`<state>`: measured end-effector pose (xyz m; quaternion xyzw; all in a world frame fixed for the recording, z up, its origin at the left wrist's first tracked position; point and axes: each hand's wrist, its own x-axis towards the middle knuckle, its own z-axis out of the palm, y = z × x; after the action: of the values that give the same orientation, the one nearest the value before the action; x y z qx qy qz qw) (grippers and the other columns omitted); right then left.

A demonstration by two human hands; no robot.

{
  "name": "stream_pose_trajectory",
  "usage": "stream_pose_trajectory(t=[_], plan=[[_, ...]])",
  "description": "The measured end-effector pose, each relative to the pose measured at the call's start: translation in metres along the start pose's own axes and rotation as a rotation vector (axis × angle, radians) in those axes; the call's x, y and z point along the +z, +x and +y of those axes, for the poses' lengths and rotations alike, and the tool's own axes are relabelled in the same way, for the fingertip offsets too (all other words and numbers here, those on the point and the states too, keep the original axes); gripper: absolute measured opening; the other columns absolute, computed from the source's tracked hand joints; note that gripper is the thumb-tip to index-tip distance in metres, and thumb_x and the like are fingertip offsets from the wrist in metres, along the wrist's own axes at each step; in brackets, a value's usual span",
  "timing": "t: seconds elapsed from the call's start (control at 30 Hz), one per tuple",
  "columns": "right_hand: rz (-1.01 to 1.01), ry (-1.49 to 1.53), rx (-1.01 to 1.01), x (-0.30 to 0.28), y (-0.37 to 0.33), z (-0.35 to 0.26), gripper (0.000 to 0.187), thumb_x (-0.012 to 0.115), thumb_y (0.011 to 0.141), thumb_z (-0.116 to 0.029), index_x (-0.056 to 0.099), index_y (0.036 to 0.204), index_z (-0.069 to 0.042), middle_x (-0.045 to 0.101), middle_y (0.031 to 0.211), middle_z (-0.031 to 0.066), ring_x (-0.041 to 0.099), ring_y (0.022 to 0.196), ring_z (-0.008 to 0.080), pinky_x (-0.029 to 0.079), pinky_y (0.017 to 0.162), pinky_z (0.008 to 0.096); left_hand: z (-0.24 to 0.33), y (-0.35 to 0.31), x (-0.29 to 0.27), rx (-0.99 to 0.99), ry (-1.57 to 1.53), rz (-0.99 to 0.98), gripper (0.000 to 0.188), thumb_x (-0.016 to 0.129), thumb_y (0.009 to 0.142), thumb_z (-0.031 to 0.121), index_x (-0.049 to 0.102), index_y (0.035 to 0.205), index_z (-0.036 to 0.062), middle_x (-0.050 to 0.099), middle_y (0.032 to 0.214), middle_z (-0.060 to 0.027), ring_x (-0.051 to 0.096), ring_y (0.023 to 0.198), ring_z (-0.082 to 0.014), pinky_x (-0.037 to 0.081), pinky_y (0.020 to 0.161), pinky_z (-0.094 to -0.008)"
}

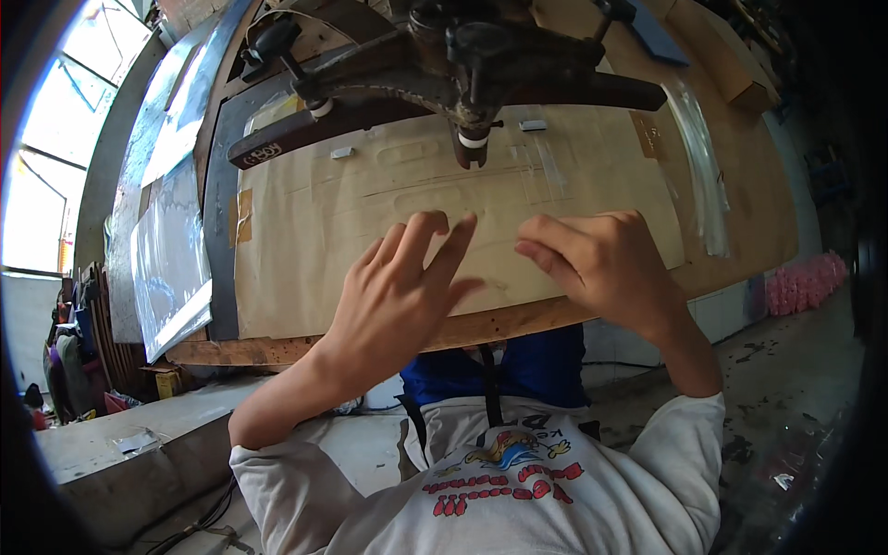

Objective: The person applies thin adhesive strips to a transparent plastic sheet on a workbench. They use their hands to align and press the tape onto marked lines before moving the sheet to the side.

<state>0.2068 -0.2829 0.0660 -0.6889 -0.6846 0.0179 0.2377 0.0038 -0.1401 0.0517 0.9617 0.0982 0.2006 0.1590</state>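
My left hand (398, 277) is raised just above the near part of a tan sheet (305, 240) that covers the worktable. Its fingers are spread, and nothing shows between them. To its right, my right hand (615, 264) hovers over the same sheet with the fingers curled and thumb and forefinger drawn together. Whatever the right fingers may pinch is too small or too clear to make out. Beyond both hands, a dark metal press head (472, 92) with a long bar spans the sheet. Two small pale blocks lie on the sheet near that bar.
Clear plastic bags (171, 273) lie along the table's left side. A strip of clear film (698, 166) rests at the right. A blue flat piece (659, 35) and a cardboard box (721, 60) sit at the far right. Pink bundles (805, 285) are beyond the table's right end.
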Motion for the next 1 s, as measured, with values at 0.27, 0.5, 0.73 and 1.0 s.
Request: stream_pose_trajectory(t=[0.27, 0.5, 0.73, 1.0], plan=[[-0.033, -0.117, -0.197, -0.002, -0.002, 0.044, 0.008, 0.073, 0.087, -0.012, 0.073, 0.094, -0.009, 0.065, 0.094, 0.0049, 0.067, 0.093, 0.0237, 0.057, 0.076, 0.0352, -0.047, -0.003, -0.011, 0.259, 0.141, -0.226, 0.047, 0.074, 0.085, 0.009, 0.066, 0.131, 0.0069, 0.058, 0.093, -0.0045, 0.063, 0.081, -0.0197, 0.056, 0.076, -0.0365], [0.023, -0.176, -0.267, 0.023, 0.011, 0.072, 0.025, 0.069, 0.085, -0.001, 0.075, 0.109, -0.004, 0.064, 0.101, 0.0088, 0.069, 0.09, 0.0252, 0.062, 0.077, 0.0358, -0.091, 0.012, -0.011, 0.481, 0.448, -0.156, 0.057, 0.073, 0.084, 0.01, 0.064, 0.14, 0.015, 0.059, 0.097, -0.0007, 0.06, 0.079, -0.014, 0.054, 0.075, -0.0311], [0.046, -0.103, -0.3, 0.035, 0.019, 0.078, 0.025, 0.069, 0.086, -0.001, 0.075, 0.11, -0.003, 0.065, 0.102, 0.0102, 0.072, 0.087, 0.0261, 0.064, 0.076, 0.0361, -0.08, -0.001, 0.002, 0.492, 0.703, -0.12, 0.039, 0.077, 0.087, 0.01, 0.071, 0.124, 0.0005, 0.06, 0.11, -0.0006, 0.059, 0.089, -0.0121, 0.055, 0.08, -0.0262], [-0.026, -0.126, -0.317, 0.021, 0.022, 0.071, 0.024, 0.068, 0.085, 0.001, 0.073, 0.109, -0.001, 0.065, 0.102, 0.0117, 0.072, 0.087, 0.0273, 0.063, 0.076, 0.0354, -0.076, 0.0, -0.007, 0.5, 0.748, -0.077, 0.023, 0.077, 0.082, 0.007, 0.072, 0.104, 0.0011, 0.062, 0.104, -0.0013, 0.061, 0.088, -0.0132, 0.054, 0.082, -0.0284]])
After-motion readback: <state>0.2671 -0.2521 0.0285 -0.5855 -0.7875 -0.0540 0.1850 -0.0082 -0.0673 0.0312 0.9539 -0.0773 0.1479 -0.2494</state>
